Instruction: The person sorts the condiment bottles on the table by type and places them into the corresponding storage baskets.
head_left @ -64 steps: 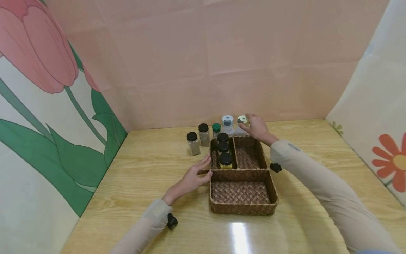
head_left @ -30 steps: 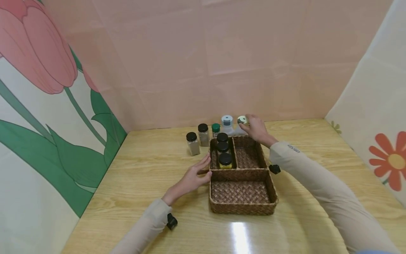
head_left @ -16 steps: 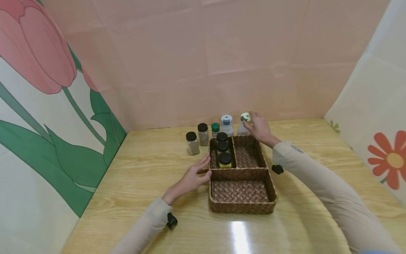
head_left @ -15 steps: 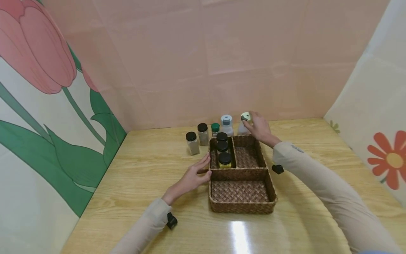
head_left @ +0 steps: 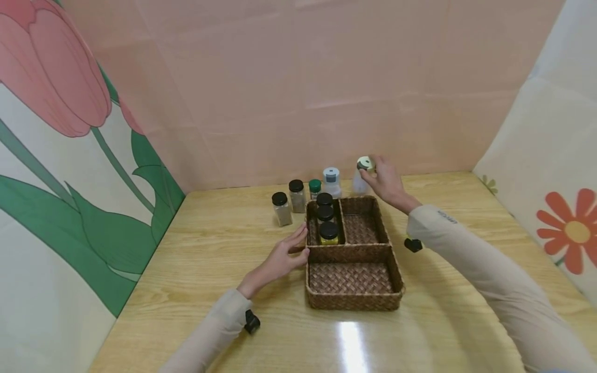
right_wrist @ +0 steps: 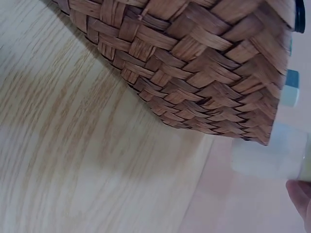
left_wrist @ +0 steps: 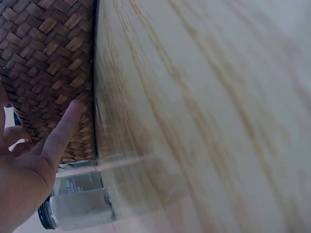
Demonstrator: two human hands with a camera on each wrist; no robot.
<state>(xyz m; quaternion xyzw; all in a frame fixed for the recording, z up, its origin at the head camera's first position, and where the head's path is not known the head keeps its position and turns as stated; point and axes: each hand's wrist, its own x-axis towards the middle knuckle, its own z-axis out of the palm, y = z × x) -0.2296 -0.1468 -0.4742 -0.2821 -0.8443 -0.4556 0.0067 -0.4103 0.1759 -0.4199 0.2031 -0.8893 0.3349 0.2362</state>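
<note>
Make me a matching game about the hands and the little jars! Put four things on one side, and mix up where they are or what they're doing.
Things
1. left hand
2. green-capped jar
3. right hand
4. yellow jar

Places and actions
A. holds the pale-green-capped bottle
B. inside a back compartment of the basket
C. touches the basket's side
D. stands beside the blue-capped bottle

Pairs: 1-C, 2-D, 3-A, 4-B

The left hand [left_wrist: 28, 179] apparently touches a woven basket [left_wrist: 51, 63], jars [left_wrist: 80, 209] near it
</note>
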